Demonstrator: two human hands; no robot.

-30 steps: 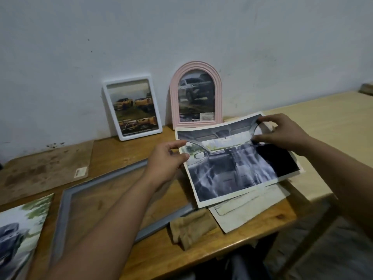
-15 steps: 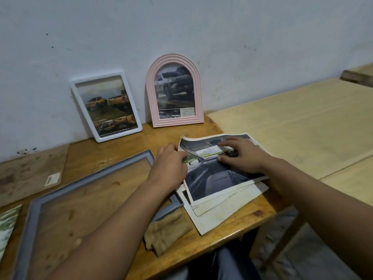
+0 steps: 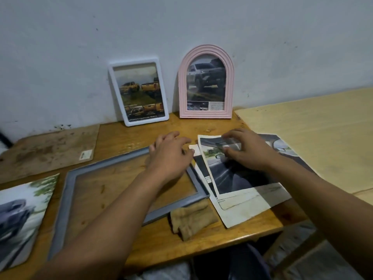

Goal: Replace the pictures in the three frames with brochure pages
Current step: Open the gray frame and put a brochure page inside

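Note:
Two filled frames lean on the wall: a white rectangular frame (image 3: 138, 91) with a yellow-truck page and a pink arched frame (image 3: 205, 81) with a grey-truck page. A large grey frame (image 3: 60, 209) lies flat on the wooden table, with nothing in it. A stack of brochure pages (image 3: 238, 184) lies to its right, a car-interior page on top. My right hand (image 3: 248, 152) rests its fingertips on that top page near its far edge. My left hand (image 3: 171, 156) hovers with relaxed fingers over the grey frame's far right corner and holds nothing.
A brown backing board (image 3: 50, 150) lies at the far left. A loose car picture (image 3: 18, 215) sits at the near left edge. A tan cloth (image 3: 191, 219) lies below the grey frame. A pale wooden tabletop (image 3: 312, 138) adjoins on the right.
The car-interior page, held up in both hands a second ago, now lies on the stack. My left hand has let go and shifted left over the grey frame's corner.

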